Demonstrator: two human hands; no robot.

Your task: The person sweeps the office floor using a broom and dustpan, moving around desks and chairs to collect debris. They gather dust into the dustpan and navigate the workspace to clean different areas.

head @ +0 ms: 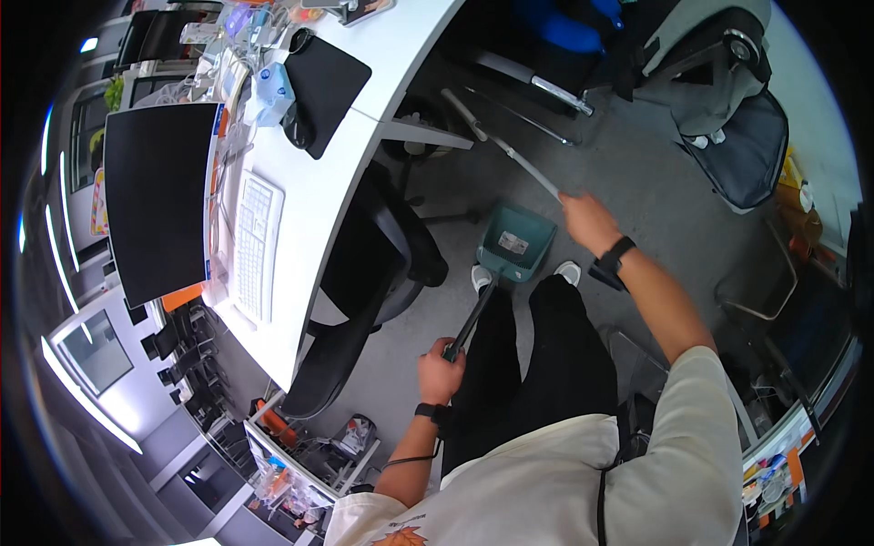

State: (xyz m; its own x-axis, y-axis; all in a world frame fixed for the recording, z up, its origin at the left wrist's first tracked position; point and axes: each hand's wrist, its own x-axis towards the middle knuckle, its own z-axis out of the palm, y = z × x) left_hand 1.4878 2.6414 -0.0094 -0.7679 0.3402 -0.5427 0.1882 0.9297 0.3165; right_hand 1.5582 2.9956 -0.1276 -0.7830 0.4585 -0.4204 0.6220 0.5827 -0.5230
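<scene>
My left hand (441,372) is closed around the black upper end of a dustpan handle (474,315). From there the handle runs down to a green plastic dustpan (522,228) by my shoes, its tray facing up with a pale label inside. My right hand (593,222) grips a long pale pole (529,167). A thicker pale section (464,115) lies at the pole's far end, near the underside of the desk. Whether that end carries bristles or a blade I cannot tell.
A black office chair (382,273) stands left of the dustpan, against the white desk (321,211) with a monitor (160,205) and a keyboard (258,246). Ahead are metal chair legs (560,92). An open grey bag (741,150) lies at the right, near the wall.
</scene>
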